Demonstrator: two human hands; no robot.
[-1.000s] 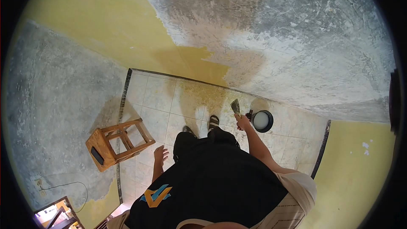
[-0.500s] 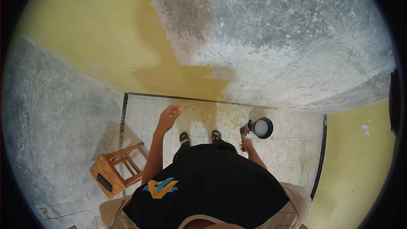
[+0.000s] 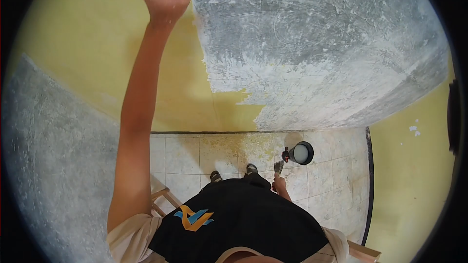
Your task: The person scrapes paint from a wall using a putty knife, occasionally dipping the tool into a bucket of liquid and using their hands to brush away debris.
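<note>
My left hand (image 3: 165,1) is raised high against the wall, fingers spread, beside the edge where the yellow paint (image 3: 97,24) meets the bare grey patch (image 3: 317,29). Its fingertips run up to the top of the view. Low at my side, my right hand (image 3: 280,184) is closed round the handle of a scraper (image 3: 278,167), its flat blade pointing towards the wall. Just beyond the blade stands a black bucket (image 3: 310,159) of whitish liquid, with a small red and black item (image 3: 285,154) at its left side.
My feet stand on pale floor tiles (image 3: 321,180) with yellow specks near the wall base. A wooden stool (image 3: 168,197) is partly hidden behind my left side. A wooden piece (image 3: 363,252) shows at the lower right. A yellow side wall (image 3: 409,185) rises on the right.
My left arm has swung up from over the floor to the wall, its fingers now spread. My right hand stays low with the scraper. My view has shifted, so less of the stool shows.
</note>
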